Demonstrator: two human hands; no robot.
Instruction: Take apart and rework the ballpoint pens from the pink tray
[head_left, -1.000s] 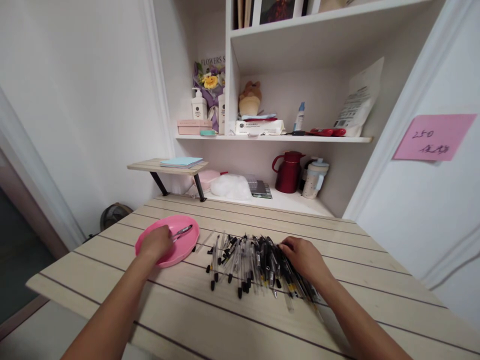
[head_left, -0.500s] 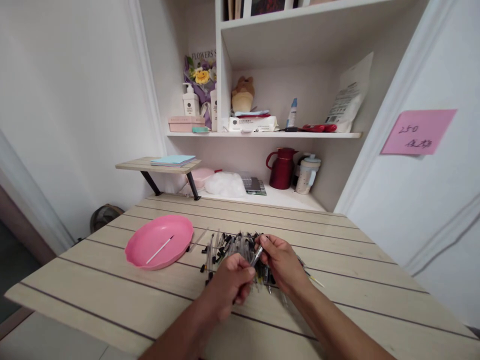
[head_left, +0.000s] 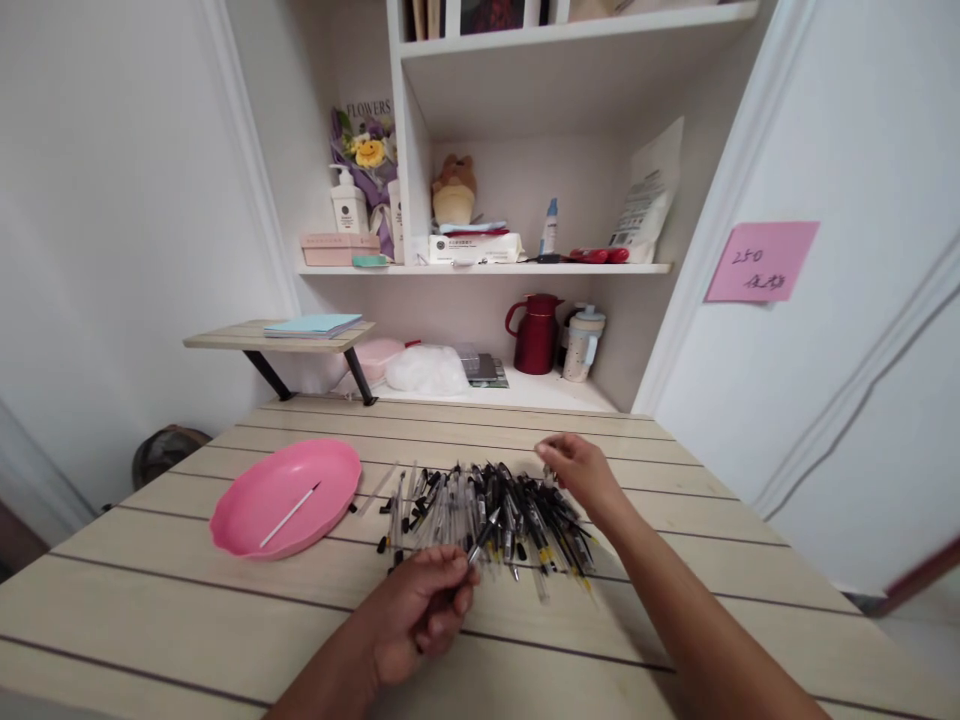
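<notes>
My left hand [head_left: 431, 600] is closed around a pen [head_left: 484, 538], its narrow end pointing up and away over the near side of the pile. My right hand [head_left: 581, 470] is lifted at the pile's far right, with thumb and fingers pinched together; whatever small piece they hold is too hidden to name. Between and beyond the hands spreads a heap of pen parts [head_left: 517, 500], with clear barrels, black caps and yellow-tipped pieces. Left of it stands a pink scalloped dish [head_left: 334, 470], with one white refill with a dark tip [head_left: 289, 515] lying inside.
The slatted wooden table [head_left: 262, 620] carries all this. A small raised stand [head_left: 225, 338] with blue paper [head_left: 315, 325] is at the back left. Behind are a red jug [head_left: 536, 338], a light cup [head_left: 583, 345], a white plastic bag [head_left: 427, 370] and a loaded shelf [head_left: 480, 270].
My right hand has pulled away from the pen, up and to the right. My left hand keeps the pen, lower and further left. The view has shifted right.
</notes>
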